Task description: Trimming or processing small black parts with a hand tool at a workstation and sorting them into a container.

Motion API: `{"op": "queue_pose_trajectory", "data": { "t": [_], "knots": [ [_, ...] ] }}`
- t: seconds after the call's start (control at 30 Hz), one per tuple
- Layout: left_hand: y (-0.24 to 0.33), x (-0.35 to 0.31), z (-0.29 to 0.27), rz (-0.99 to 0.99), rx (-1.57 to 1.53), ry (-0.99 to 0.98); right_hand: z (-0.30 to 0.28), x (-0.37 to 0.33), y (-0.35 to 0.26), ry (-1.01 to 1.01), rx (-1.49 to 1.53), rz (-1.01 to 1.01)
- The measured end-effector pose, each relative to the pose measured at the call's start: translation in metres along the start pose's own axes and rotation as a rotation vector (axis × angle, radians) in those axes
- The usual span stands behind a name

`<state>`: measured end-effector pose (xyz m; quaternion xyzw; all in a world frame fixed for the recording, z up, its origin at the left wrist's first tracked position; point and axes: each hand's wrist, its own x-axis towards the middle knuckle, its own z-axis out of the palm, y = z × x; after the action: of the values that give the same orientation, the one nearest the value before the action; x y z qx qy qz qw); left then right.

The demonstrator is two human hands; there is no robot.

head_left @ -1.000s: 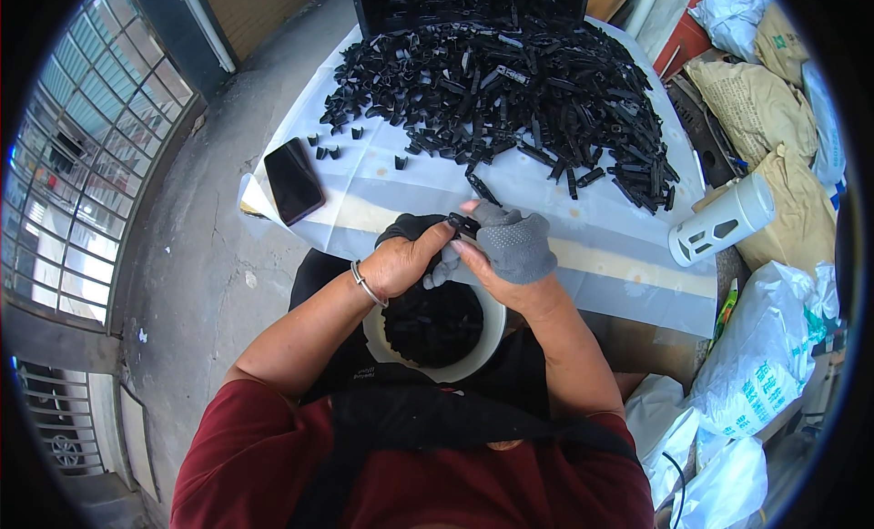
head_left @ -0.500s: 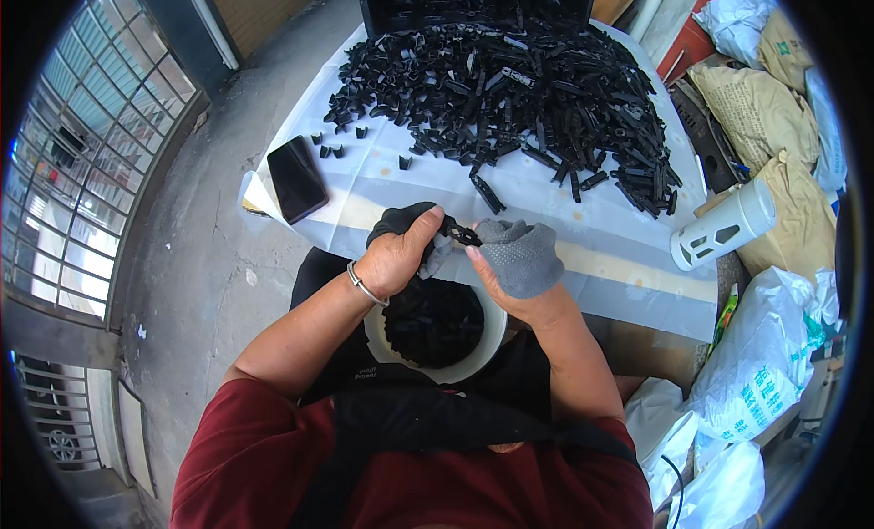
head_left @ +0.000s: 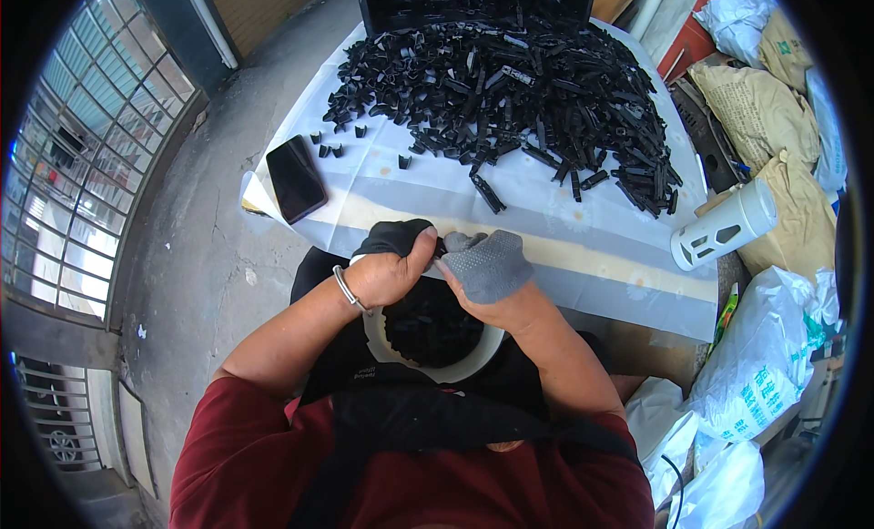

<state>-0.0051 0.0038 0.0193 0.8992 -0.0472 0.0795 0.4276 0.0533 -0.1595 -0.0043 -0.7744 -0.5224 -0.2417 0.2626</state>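
Observation:
My left hand [head_left: 397, 256], in a black fingerless-thumb glove, and my right hand [head_left: 489, 269], in a grey dotted one, meet just above the table's near edge. Both are closed on a small black plastic piece [head_left: 441, 248], most of it hidden by the fingers and bare thumbs. Below them a pale round bucket [head_left: 497, 345] sits at my lap, with black pieces [head_left: 430, 325] inside. Beyond my hands, a large heap of black plastic parts [head_left: 510, 101] covers the far part of the white-sheeted table [head_left: 364, 188]. One long part [head_left: 488, 193] lies nearest my hands.
A black phone [head_left: 297, 179] lies at the table's left edge. On the right edge a white slotted cylinder [head_left: 726, 226] rests tilted. Brown sacks [head_left: 756, 119] and white plastic bags [head_left: 756, 365] crowd the right side. A barred window [head_left: 91, 147] stands at left.
Both hands have come down a little toward me and drawn closer together. The black plastic piece between them is now more covered by the fingers.

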Motion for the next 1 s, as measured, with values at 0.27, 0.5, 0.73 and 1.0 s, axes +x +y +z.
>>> {"op": "queue_pose_trajectory", "data": {
  "t": [0.27, 0.5, 0.73, 1.0],
  "knots": [
    [-0.065, 0.071, -0.025, -0.122, 0.658, 0.336, -0.003, 0.017, 0.048, -0.128, -0.238, 0.437],
    [-0.057, 0.062, -0.003, 0.022, 0.634, 0.201, 0.0, 0.013, 0.053, -0.187, -0.027, 0.355],
    [-0.015, 0.03, -0.012, 0.076, 0.181, -0.024, -0.009, 0.012, 0.022, -0.008, 0.422, 0.222],
    [-0.007, 0.006, 0.006, -0.402, -0.371, -0.087, -0.007, 0.015, 0.006, 0.057, 0.212, 0.141]
  ]
}}
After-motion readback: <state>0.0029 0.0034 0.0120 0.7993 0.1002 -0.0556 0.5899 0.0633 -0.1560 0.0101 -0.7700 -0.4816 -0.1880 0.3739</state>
